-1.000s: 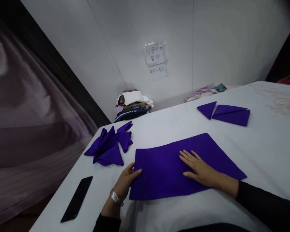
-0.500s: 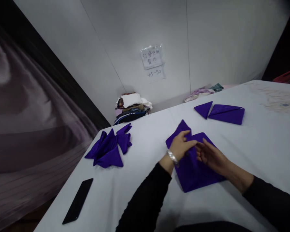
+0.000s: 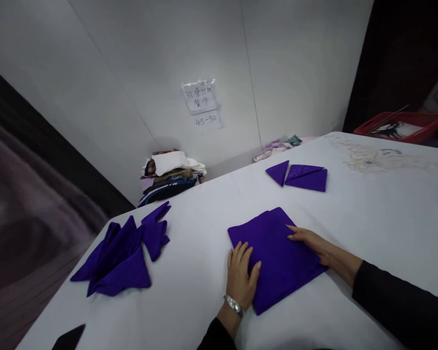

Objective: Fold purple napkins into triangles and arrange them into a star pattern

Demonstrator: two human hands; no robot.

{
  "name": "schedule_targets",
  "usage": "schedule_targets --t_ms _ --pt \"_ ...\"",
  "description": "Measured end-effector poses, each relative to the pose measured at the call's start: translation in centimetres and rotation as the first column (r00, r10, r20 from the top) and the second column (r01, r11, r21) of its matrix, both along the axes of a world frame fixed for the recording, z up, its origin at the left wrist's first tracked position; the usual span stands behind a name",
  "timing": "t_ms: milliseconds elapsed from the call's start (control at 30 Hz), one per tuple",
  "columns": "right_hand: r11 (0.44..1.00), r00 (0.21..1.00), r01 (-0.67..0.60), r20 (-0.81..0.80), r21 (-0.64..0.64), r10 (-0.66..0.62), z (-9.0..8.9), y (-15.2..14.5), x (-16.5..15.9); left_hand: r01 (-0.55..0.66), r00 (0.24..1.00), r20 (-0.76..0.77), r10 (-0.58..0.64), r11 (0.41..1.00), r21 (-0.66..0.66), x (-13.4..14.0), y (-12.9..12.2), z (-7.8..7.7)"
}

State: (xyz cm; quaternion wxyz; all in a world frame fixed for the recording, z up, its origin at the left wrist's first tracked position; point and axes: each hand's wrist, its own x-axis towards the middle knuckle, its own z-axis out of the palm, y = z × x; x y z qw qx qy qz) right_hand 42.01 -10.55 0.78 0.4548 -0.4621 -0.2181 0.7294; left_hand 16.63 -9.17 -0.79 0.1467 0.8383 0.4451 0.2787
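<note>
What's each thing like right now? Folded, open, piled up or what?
Middle purple cloth: folded, lying flat.
Left hand: grip open, resting on that cloth.
Right hand: touching that cloth; grip unclear.
Left purple cloths: folded into pointed shapes.
Far purple pieces: folded flat.
Fabric pile: stacked up.
Red basket: open, holding things.
Paper notes: up on the wall.
Black flat object: partly out of view.
</note>
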Motion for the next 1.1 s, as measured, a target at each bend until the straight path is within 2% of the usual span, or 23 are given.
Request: schedule_targets --t_ms 167,300,400,500,733,833,900,1000,1100 --pt "0.979 0.999 0.030 0.028 0.200 -0.036 0.5 -0.2 -0.1 0.002 0.981 -0.192 -0.006 1.000 -0.022 0.3 0.0 -0.3" --pt "0.988 0.996 0.016 0.085 0.152 -0.029 0.1 -0.7 0.7 0.013 0.957 -0.286 -0.047 0.993 -0.121 1.2 0.5 -0.6" --pt "0.989 0.998 0.008 0.056 0.150 -0.017 -0.3 -1.0 1.2 0.007 0.943 -0.327 -0.064 0.985 -0.173 1.3 0.7 -0.7" --pt "0.987 1.000 -0.006 0.009 0.163 0.004 -0.3 -1.0 1.5 0.011 0.940 -0.332 -0.074 0.982 -0.187 1.2 0.6 -0.4" --pt "0.995 0.999 -0.044 0.029 0.094 0.042 0.2 0.7 2.5 0.010 0.961 -0.276 -0.028 0.998 -0.066 1.3 1.0 0.2" --pt "0.997 0.995 -0.003 0.099 0.077 -0.005 -0.2 2.3 2.9 0.010 0.964 -0.265 -0.027 0.998 -0.064 1.6 1.4 0.0" --pt "0.993 0.987 0.003 0.159 0.119 -0.022 -0.4 3.1 2.9 0.020 0.963 -0.265 -0.041 0.997 -0.080 1.8 1.5 -0.1" --pt "0.975 0.968 0.003 0.246 0.220 -0.058 -0.6 3.5 2.8 0.032 0.964 -0.261 -0.054 0.996 -0.087 1.8 1.7 -0.2" --pt "0.973 0.938 0.026 0.332 0.228 -0.103 -0.8 3.3 2.8 0.020 0.965 -0.258 -0.043 0.996 -0.089 1.8 1.8 -0.3"
